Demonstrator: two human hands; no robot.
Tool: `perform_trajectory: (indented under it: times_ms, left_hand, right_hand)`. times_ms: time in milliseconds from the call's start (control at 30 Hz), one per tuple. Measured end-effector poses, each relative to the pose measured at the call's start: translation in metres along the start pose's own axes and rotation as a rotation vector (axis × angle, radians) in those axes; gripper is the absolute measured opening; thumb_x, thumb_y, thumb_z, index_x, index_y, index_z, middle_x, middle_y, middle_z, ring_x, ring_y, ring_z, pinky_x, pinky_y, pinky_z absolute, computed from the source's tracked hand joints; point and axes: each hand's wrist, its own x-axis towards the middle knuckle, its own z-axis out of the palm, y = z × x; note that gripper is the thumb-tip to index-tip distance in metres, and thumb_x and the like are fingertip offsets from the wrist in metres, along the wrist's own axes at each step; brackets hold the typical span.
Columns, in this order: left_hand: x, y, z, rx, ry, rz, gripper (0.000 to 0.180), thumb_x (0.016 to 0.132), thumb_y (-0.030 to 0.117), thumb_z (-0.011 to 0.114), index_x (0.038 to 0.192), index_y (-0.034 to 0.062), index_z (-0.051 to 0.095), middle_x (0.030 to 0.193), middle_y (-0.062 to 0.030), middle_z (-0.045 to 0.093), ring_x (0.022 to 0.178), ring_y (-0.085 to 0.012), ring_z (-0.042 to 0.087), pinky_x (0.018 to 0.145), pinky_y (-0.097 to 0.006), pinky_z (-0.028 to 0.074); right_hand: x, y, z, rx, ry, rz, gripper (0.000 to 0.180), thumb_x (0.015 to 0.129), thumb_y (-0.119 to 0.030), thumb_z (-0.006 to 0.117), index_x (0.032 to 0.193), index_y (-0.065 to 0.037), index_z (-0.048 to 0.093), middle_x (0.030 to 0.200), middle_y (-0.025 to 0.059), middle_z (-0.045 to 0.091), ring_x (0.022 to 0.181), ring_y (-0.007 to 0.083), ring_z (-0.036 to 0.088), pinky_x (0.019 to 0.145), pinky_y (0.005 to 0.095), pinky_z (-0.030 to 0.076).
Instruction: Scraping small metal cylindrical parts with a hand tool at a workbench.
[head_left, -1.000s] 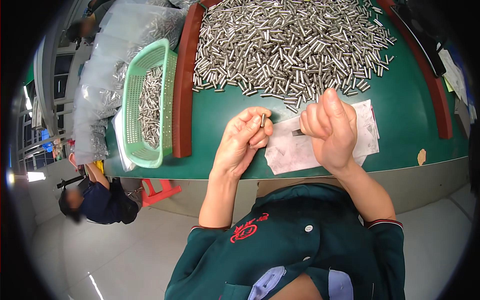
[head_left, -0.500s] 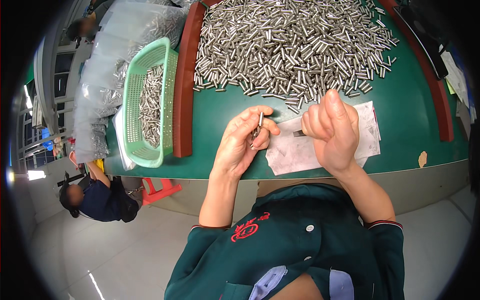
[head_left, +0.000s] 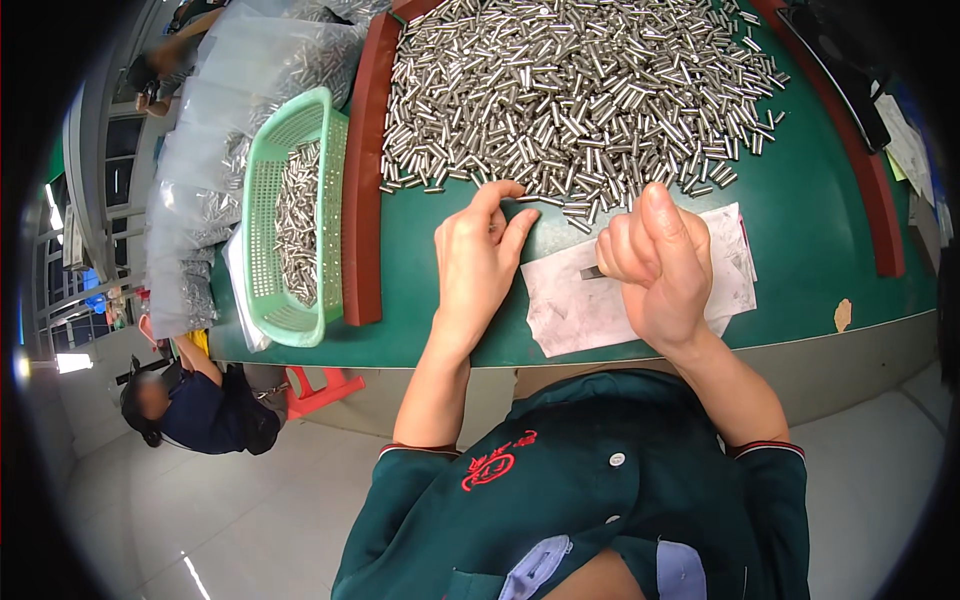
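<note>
A large heap of short shiny metal pins (head_left: 580,100) lies on the green tabletop. At the near edge of this heap is my left hand (head_left: 478,255), palm turned down, thumb and forefinger apart beside a few outlying pins. Its palm and other fingers are partly hidden, and I see no pin held in it. My right hand (head_left: 665,265) is closed with the thumb up, above a smudged white paper (head_left: 580,315). From its curled fingers sticks out the tip of a flat dark-grey metal strip (head_left: 592,272); the rest is covered.
A green mesh basket (head_left: 262,240) of pins stands left of a dark red wooden bar (head_left: 365,200). Clear plastic bags of pins (head_left: 205,150) lie beyond it. Another red bar (head_left: 880,220) borders the right. A co-worker (head_left: 205,405) sits at lower left near a red stool (head_left: 322,392).
My left hand has turned palm down and moved toward the heap; the pins seen between its fingers before no longer show. My right hand stays almost in place, still closed.
</note>
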Motion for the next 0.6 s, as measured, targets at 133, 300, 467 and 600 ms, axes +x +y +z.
perform_trajectory:
  times_ms: [133, 300, 467, 600]
  left_hand:
    - [-0.002, 0.001, 0.0, -0.01, -0.029, 0.012, 0.009, 0.072, 0.006, 0.061, 0.077, 0.0016, 0.056, 0.047, -0.0044, 0.04, 0.04, -0.0123, 0.039, 0.041, -0.027, 0.033]
    - [-0.009, -0.009, -0.01, -0.922, -0.259, -0.322, 0.01, 0.082, 0.011, 0.054, 0.085, 0.0015, 0.052, 0.07, -0.0021, 0.051, 0.049, -0.0042, 0.037, 0.044, -0.018, 0.029]
    - [-0.011, -0.016, -0.01, -1.308, -0.421, -0.401, 0.009, 0.085, 0.009, 0.048, 0.09, 0.0013, 0.051, 0.07, -0.0059, 0.052, 0.046, -0.0023, 0.028, 0.042, -0.017, 0.022]
    - [-0.012, -0.017, -0.009, -1.316, -0.421, -0.403, 0.012, 0.086, 0.01, 0.046, 0.092, 0.0007, 0.052, 0.07, -0.0069, 0.053, 0.046, -0.0028, 0.029, 0.042, -0.017, 0.023]
  right_hand:
    - [0.001, -0.001, -0.001, -0.014, -0.009, -0.014, 0.041, 0.091, -0.018, 0.034, 0.052, -0.009, 0.029, 0.044, -0.0036, 0.025, 0.041, 0.0054, 0.019, 0.039, 0.023, 0.018]
    - [0.001, -0.001, -0.002, -0.005, -0.012, -0.006, 0.041, 0.091, -0.018, 0.034, 0.051, -0.009, 0.028, 0.044, -0.0039, 0.025, 0.041, 0.0052, 0.02, 0.039, 0.0229, 0.018]
    - [0.001, -0.003, -0.001, -0.018, -0.006, 0.003, 0.041, 0.091, -0.018, 0.035, 0.051, -0.01, 0.027, 0.044, -0.0037, 0.025, 0.041, 0.0052, 0.02, 0.039, 0.0228, 0.018]
    - [0.001, -0.003, -0.001, -0.018, 0.006, 0.012, 0.041, 0.091, -0.018, 0.034, 0.052, -0.01, 0.026, 0.044, -0.0034, 0.025, 0.041, 0.0051, 0.02, 0.039, 0.0227, 0.018]
